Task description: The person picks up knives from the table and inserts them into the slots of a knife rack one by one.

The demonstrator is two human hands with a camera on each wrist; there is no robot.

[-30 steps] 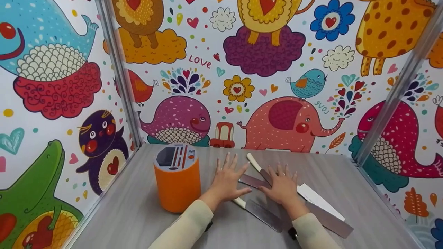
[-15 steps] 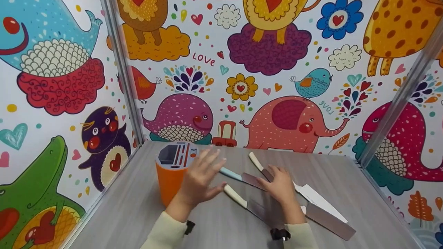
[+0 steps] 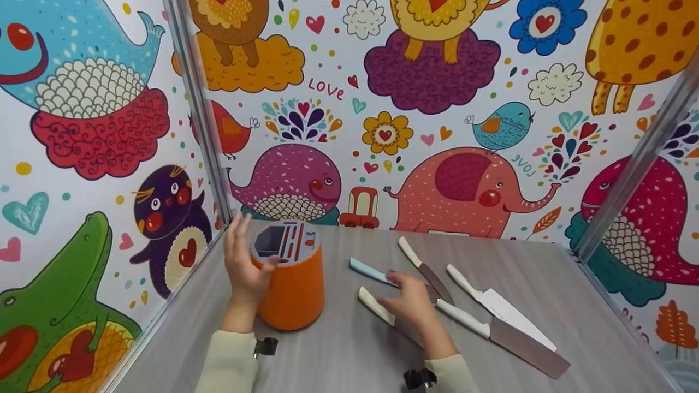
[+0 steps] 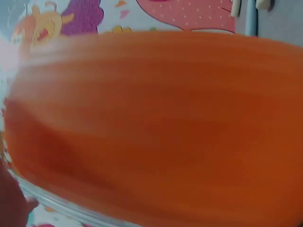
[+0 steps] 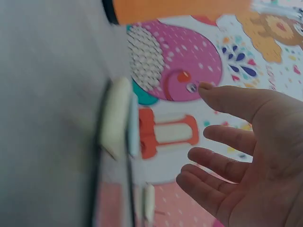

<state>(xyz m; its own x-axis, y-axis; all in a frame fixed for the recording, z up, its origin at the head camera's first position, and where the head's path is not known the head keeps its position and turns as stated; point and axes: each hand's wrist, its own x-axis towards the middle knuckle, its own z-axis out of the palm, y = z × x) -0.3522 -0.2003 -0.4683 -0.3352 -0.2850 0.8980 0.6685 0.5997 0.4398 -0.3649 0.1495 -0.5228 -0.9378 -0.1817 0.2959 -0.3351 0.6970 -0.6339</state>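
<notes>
An orange knife block (image 3: 292,292) with a grey slotted top stands on the table's left half. My left hand (image 3: 243,270) is at its left side, fingers extended upward and thumb across the front near the rim. Its orange wall (image 4: 156,127) fills most of the left wrist view. My right hand (image 3: 412,303), fingers apart and holding nothing, hovers over a cream-handled knife (image 3: 375,305) and a blue-handled knife (image 3: 368,270), hiding parts of their blades. In the right wrist view, the cream handle (image 5: 116,118) lies beyond the loosely bent fingers (image 5: 215,163).
To the right lie a white-handled cleaver (image 3: 529,348), a knife with a white blade (image 3: 516,316) and a small cream-handled knife (image 3: 410,252). Cartoon-printed panels (image 3: 377,180) enclose the grey wood-look table (image 3: 338,355) at the back and sides.
My left hand has moved left from above the knives to the far side of the knife block. My right hand has drawn back slightly left and toward me, uncovering the cleaver's handle.
</notes>
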